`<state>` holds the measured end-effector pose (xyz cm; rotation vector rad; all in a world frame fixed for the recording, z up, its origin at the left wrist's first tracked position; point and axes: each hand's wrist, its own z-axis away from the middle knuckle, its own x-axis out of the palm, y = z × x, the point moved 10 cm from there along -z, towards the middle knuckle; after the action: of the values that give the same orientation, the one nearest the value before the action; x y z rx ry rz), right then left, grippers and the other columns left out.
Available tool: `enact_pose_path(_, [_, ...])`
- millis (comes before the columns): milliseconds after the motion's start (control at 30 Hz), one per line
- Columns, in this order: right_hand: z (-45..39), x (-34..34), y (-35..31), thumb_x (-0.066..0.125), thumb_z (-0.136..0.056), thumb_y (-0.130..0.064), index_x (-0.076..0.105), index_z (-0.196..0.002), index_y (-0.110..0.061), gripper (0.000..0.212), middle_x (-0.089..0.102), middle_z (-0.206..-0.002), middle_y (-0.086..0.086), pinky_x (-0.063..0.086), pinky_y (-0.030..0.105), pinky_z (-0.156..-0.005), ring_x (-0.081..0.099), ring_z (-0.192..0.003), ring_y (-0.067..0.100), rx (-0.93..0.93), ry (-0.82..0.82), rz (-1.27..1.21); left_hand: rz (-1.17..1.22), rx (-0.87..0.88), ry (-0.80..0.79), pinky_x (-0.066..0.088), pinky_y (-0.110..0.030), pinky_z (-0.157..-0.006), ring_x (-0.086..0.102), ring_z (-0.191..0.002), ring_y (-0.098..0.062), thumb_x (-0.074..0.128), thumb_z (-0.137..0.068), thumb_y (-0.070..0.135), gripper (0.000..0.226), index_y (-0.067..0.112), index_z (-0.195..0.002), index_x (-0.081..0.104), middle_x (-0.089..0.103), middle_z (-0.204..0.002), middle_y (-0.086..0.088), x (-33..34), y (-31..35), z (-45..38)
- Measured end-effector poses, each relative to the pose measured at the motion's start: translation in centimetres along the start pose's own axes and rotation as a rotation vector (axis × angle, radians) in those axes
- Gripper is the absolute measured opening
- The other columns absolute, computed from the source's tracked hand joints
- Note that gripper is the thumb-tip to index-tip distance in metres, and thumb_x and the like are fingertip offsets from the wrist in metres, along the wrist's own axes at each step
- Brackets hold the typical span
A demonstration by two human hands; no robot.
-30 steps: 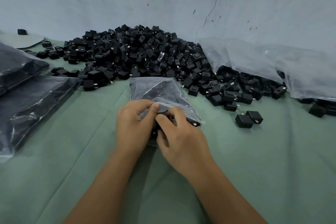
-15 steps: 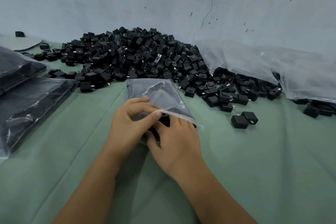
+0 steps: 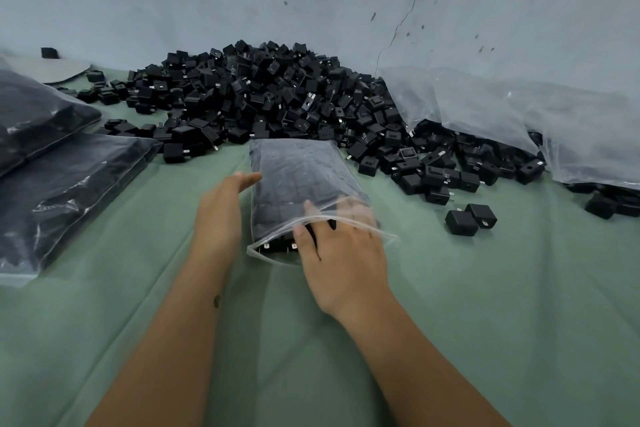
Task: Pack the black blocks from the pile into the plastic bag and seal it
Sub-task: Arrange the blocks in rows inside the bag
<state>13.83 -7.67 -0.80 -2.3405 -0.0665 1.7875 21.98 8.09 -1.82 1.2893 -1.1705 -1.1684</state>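
A clear plastic bag filled with black blocks lies on the green cloth in front of the big pile of black blocks. Its mouth faces me and gapes open, with block prongs showing at the rim. My right hand reaches into the mouth, fingers straight under the plastic film. My left hand lies flat along the bag's left side, fingers extended and touching it.
Two filled bags lie stacked at the left. Large empty clear bags lean on the wall at the right, over more blocks. Two loose blocks sit right of the bag. Green cloth covers the table.
Both hands were pinching the bag's mouth together. Now my left hand has let go and moved to the bag's left side, and my right hand has slid its fingers inside the opened mouth.
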Motion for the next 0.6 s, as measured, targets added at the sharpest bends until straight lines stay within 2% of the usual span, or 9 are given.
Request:
enact_pose_path(67, [0.0,-0.1,0.1,0.011,-0.098,-0.055,0.025,-0.150,-0.038,0.057,0.029,-0.155,0.015,0.007,0.045,-0.119,0.011,-0.145,0.029,0.010,0.001,-0.030,0.009,0.007,-0.038,0.035,-0.027,-0.088,0.051,-0.112,-0.001,0.044,-0.080,0.047,0.039,0.038,-0.105,0.073,0.063,-0.114,0.024,0.4,0.3,-0.1])
enact_pose_path(133, [0.0,-0.2,0.1,0.010,-0.097,-0.056,0.025,-0.149,-0.041,0.057,0.036,-0.152,0.013,0.010,0.045,-0.118,0.012,-0.145,0.029,0.011,0.002,-0.045,0.061,0.015,-0.069,0.035,-0.024,-0.090,0.052,-0.109,0.006,0.045,-0.080,0.046,0.038,0.038,-0.106,0.072,0.064,-0.113,0.026,0.9,1.0,-0.6])
enact_pose_path(200, [0.0,-0.3,0.2,0.007,-0.095,-0.056,0.031,-0.147,-0.041,0.059,0.047,-0.144,0.011,0.016,0.045,-0.117,0.021,-0.141,0.030,0.011,0.009,-0.047,0.135,0.019,-0.094,0.033,-0.026,-0.097,0.051,-0.118,0.003,0.045,-0.089,0.040,0.030,0.037,-0.104,0.071,0.064,-0.122,0.020,1.5,1.4,-1.5])
enact_pose_path(267, [0.1,-0.6,0.2,0.006,-0.094,-0.057,0.041,-0.143,-0.037,0.064,0.057,-0.132,0.008,0.023,0.045,-0.114,0.033,-0.134,0.031,0.007,0.025,-0.042,0.171,0.015,-0.077,0.033,-0.023,-0.092,0.048,-0.121,0.000,0.046,-0.095,0.034,0.027,0.039,-0.098,0.072,0.062,-0.123,0.018,1.8,1.3,-2.3])
enact_pose_path(333, [0.0,-0.6,0.2,-0.002,-0.090,-0.057,0.044,-0.141,-0.034,0.072,0.062,-0.126,0.004,0.025,0.044,-0.113,0.041,-0.128,0.028,-0.002,0.036,-0.022,0.172,-0.002,-0.021,0.034,-0.021,-0.088,0.046,-0.120,-0.004,0.047,-0.094,0.034,0.026,0.041,-0.094,0.072,0.061,-0.114,0.021,1.4,0.6,-2.9])
enact_pose_path(433, [-0.4,0.0,0.4,-0.003,-0.089,-0.058,0.029,-0.149,-0.035,0.072,0.055,-0.137,0.004,0.020,0.041,-0.115,0.033,-0.135,0.026,0.014,0.024,-0.027,0.204,0.000,0.010,0.033,-0.020,-0.086,0.045,-0.121,-0.004,0.047,-0.085,0.040,0.028,0.044,-0.090,0.074,0.060,-0.117,0.018,1.2,-0.1,-3.5])
enact_pose_path(500, [-0.6,0.5,0.7,0.003,-0.092,-0.059,0.020,-0.152,-0.036,0.065,0.048,-0.145,0.008,0.017,0.039,-0.116,0.024,-0.141,0.026,0.037,0.003,-0.057,0.229,0.007,0.015,0.031,-0.023,-0.092,0.044,-0.124,-0.003,0.046,-0.080,0.043,0.030,0.044,-0.089,0.074,0.058,-0.125,0.016,1.3,-0.2,-3.8])
enact_pose_path(567, [-0.6,0.7,0.9,0.007,-0.094,-0.059,0.017,-0.152,-0.037,0.063,0.036,-0.152,0.011,0.013,0.040,-0.117,0.015,-0.144,0.027,0.061,-0.011,-0.094,0.238,0.003,0.015,0.028,-0.027,-0.098,0.041,-0.125,-0.002,0.046,-0.078,0.043,0.030,0.044,-0.090,0.074,0.055,-0.128,0.016,1.5,-0.1,-3.9])
enact_pose_path(600, [-0.6,0.8,0.9,0.003,-0.092,-0.060,0.017,-0.152,-0.038,0.066,0.030,-0.155,0.011,0.012,0.041,-0.118,0.013,-0.145,0.027,0.062,-0.029,-0.093,0.243,-0.006,0.009,0.029,-0.027,-0.098,0.040,-0.123,-0.002,0.047,-0.078,0.044,0.029,0.045,-0.089,0.074,0.054,-0.127,0.017,1.8,-0.2,-4.0])
